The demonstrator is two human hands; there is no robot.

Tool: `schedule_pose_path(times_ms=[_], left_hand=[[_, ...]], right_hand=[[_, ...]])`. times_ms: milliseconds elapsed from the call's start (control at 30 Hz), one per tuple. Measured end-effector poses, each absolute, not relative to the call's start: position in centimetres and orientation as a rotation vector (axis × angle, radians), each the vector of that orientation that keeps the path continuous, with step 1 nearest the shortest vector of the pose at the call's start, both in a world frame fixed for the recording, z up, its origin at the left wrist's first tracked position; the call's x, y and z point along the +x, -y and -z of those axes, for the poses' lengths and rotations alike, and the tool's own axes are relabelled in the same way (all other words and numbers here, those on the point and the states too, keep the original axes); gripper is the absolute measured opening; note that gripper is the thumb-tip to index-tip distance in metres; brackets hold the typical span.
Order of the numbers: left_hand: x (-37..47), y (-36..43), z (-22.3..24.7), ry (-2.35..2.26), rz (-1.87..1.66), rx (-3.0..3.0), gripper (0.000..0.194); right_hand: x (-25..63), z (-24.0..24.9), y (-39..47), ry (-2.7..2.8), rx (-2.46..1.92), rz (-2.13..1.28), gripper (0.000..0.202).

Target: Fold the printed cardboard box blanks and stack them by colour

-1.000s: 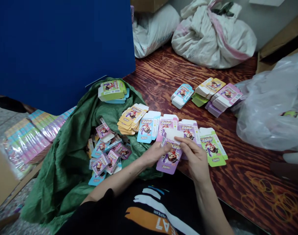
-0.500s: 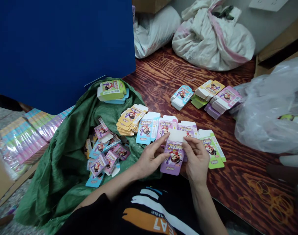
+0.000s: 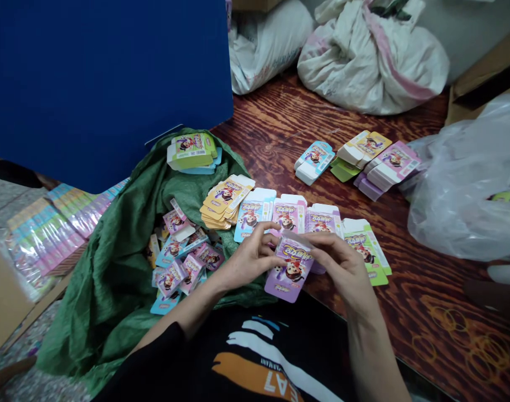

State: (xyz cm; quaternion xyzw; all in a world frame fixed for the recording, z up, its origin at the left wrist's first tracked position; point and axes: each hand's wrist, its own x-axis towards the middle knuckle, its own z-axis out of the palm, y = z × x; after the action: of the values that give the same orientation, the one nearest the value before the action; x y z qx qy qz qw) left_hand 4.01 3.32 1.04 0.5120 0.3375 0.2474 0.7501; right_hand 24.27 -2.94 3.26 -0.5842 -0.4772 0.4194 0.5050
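A purple card box (image 3: 289,268) with a printed cartoon girl is held between both hands, close to my body. My left hand (image 3: 250,258) pinches its left side, the thumb on the printed face. On the top right edge, my right hand (image 3: 341,259) grips with thumb and fingers at the flap, which looks folded over. Just behind lies a row of flat cartons: a yellow stack (image 3: 224,201), a blue carton (image 3: 253,212), a pink carton (image 3: 288,211), a purple stack (image 3: 322,216) partly hidden by my right hand, and a green carton (image 3: 365,248).
A green sack (image 3: 100,279) at left holds folded small boxes (image 3: 171,276), with a green stack (image 3: 192,148) on its top. More carton stacks (image 3: 370,146) lie on the wooden table (image 3: 272,128). Rubber bands (image 3: 481,352), a clear plastic bag (image 3: 468,195) and white sacks (image 3: 372,61) surround.
The box's white top flap, upright before, is now folded down under my right fingers. The box has tilted and shifted slightly left. The camera view has moved a little.
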Motion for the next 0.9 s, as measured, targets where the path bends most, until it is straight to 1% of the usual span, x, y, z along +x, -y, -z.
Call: schedule_pose_path(times_ms=[33, 133, 300, 533, 733, 833, 900], left_hand=[[4.0, -3.3, -1.0, -0.74, -0.53, 1.161, 0.06], [3.9, -3.3, -0.8, -0.748, -0.488, 1.338, 0.06], [3.5, -3.5, -0.8, -0.743, -0.424, 1.471, 0.067], [2.6, -3.6, -0.8, -0.691, -0.463, 1.388, 0.074], [2.3, -3.3, -0.2, -0.647, -0.467, 1.36, 0.073], [2.2, -3.2, -0.1, -0.655, -0.475, 1.342, 0.072], [2.2, -3.2, -0.2, -0.668, -0.481, 1.338, 0.071]], right_hand=[[24.3, -3.1, 2.9, 1.164, -1.388, -1.028, 0.018], [24.1, -2.4, 2.9, 1.081, -1.391, -1.07, 0.023], [23.6, -1.8, 2.8, 0.978, -1.536, -1.126, 0.032], [23.3, -2.4, 2.2, 0.922, -1.517, -1.081, 0.024], [24.0, -2.3, 2.1, 1.168, -1.436, -1.137, 0.017], [24.1, -2.3, 3.0, 1.259, -1.41, -1.048, 0.009], [24.0, -2.2, 3.6, 1.306, -1.392, -0.982, 0.008]])
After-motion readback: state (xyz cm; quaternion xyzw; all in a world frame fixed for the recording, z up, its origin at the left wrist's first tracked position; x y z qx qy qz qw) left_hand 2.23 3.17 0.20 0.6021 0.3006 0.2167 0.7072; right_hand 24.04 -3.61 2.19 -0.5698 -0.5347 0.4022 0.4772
